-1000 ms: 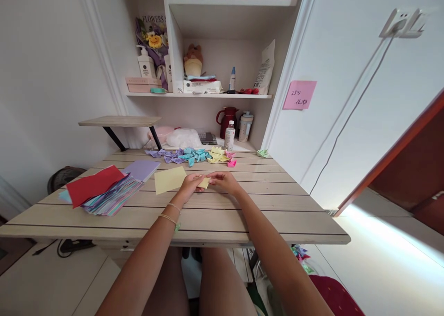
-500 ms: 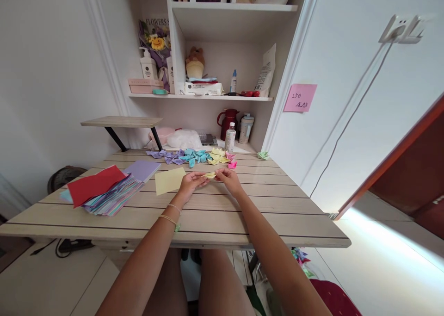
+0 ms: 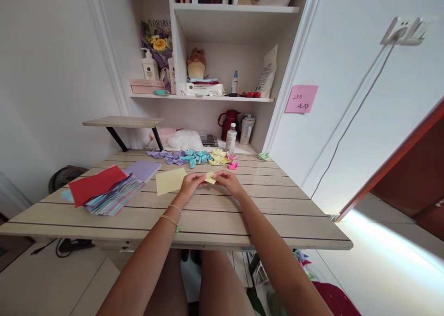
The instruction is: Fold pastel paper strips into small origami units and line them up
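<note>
A small folded yellow paper is pinched between my two hands just above the middle of the table. My left hand grips its left side with the fingertips, and my right hand grips its right side. A flat yellow sheet lies beside my left hand. Behind my hands runs a row of folded paper pieces: purple, blue, yellow and pink.
At the left lies a fanned stack of coloured paper with a red sheet on top and a purple sheet behind. A bottle, a dark red jug and a tumbler stand at the back. A green folded piece sits at the far right.
The yellow paper in my hands has turned from a thin, narrow shape to a wider one showing more of its surface. Both hands stay in nearly the same place.
</note>
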A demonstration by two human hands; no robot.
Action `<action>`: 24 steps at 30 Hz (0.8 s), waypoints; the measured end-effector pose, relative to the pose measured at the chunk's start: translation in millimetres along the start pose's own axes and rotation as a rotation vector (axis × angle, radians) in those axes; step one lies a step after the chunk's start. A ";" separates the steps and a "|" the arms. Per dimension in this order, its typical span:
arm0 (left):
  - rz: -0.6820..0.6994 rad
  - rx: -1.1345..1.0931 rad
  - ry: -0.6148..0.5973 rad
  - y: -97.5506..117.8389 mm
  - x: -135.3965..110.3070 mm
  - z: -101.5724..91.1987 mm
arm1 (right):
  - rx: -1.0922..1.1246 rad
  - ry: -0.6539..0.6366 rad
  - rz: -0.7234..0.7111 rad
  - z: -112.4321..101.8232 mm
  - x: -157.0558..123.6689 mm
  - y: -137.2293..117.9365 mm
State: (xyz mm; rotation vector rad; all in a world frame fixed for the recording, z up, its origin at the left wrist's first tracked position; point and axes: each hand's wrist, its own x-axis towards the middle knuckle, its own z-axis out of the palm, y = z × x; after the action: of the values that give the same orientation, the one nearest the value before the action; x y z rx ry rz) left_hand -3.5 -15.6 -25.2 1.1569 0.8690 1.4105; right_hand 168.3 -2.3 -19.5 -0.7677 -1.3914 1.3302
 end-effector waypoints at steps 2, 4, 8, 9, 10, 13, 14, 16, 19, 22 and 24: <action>0.031 0.063 -0.020 -1.8 0.7 0.3 | 0.029 0.028 0.016 1.1 -0.2 0.5; 0.061 0.129 -0.036 -2.7 1.2 0.0 | 0.062 0.054 0.018 2.3 -0.2 1.3; 0.085 0.164 -0.070 -2.7 1.2 -1.0 | 0.105 0.112 0.024 3.7 0.4 4.9; 0.080 0.149 -0.073 -2.9 1.0 -1.3 | 0.100 0.113 0.029 3.6 0.7 6.3; 0.070 0.135 -0.076 -3.4 0.9 -1.5 | 0.086 0.112 0.032 3.5 1.1 7.8; 0.038 0.127 -0.076 -6.3 0.9 -2.0 | 0.004 0.133 0.024 2.7 1.9 12.2; 0.030 0.129 -0.079 -7.6 1.0 -2.0 | -0.025 0.152 0.018 2.4 2.0 13.3; 0.010 0.127 -0.088 -10.1 0.9 -2.1 | -0.067 0.182 0.010 1.8 1.9 15.2; -0.030 0.090 -0.084 -11.4 0.1 -1.7 | -0.074 0.195 0.005 1.4 2.0 17.0; -0.067 0.015 -0.066 -9.0 -0.8 -0.9 | -0.024 0.195 -0.004 2.0 3.1 17.7; -0.064 -0.016 -0.038 -6.7 -0.8 -0.2 | -0.001 0.197 -0.018 2.2 4.2 17.3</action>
State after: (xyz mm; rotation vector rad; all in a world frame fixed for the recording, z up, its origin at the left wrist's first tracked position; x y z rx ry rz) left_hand -1.9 -15.3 -31.7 1.1301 0.8595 1.3373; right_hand 161.7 4.1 -34.8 -0.8613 -1.2399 1.2055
